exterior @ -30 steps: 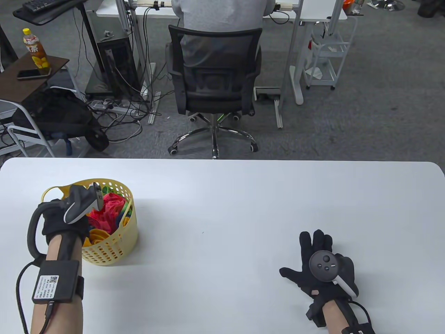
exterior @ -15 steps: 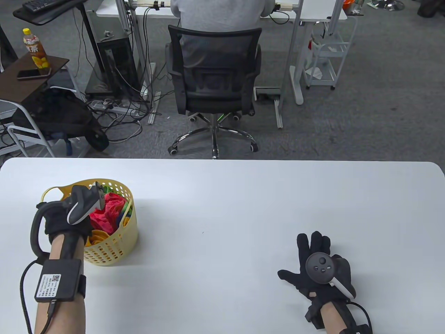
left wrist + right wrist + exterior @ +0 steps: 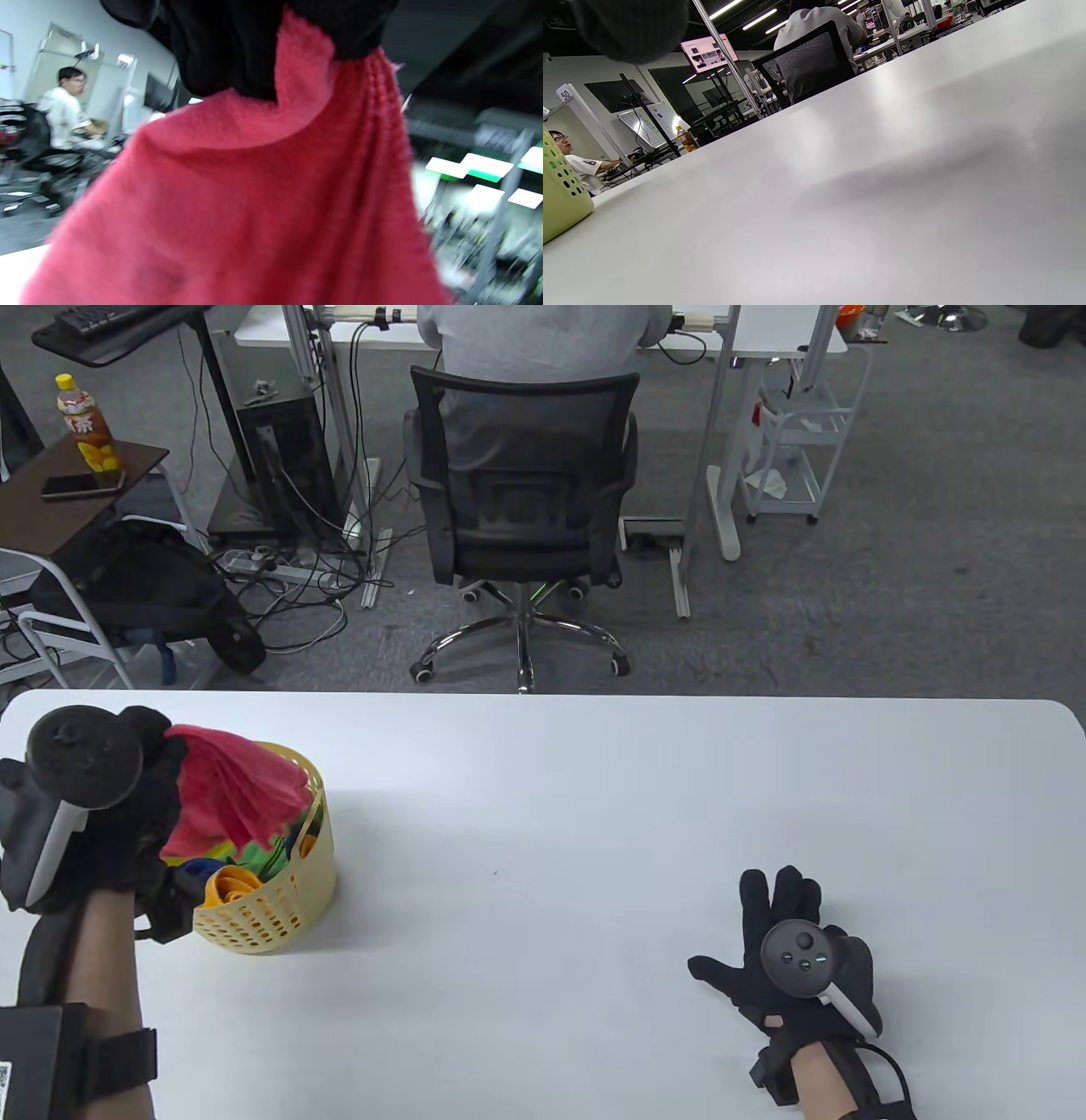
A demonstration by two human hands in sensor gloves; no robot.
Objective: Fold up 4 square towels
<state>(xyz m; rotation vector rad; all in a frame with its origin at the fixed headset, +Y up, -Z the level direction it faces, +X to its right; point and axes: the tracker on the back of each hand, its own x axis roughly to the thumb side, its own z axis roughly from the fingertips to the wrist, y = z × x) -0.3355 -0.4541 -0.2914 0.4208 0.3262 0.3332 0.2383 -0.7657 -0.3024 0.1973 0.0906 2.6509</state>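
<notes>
Your right hand [image 3: 785, 963] rests flat on the white table [image 3: 551, 814] at the near right, fingers spread apart, much as it was a moment ago. Your left hand [image 3: 102, 806] has risen out of the yellow perforated basket [image 3: 280, 891] at the near left and now grips a red towel [image 3: 233, 793], fingers clamped on its gathered top, the cloth hanging over the basket. Yellow, green and blue towels [image 3: 242, 869] remain inside. Beyond the table stands a black office chair [image 3: 522, 509]
</notes>
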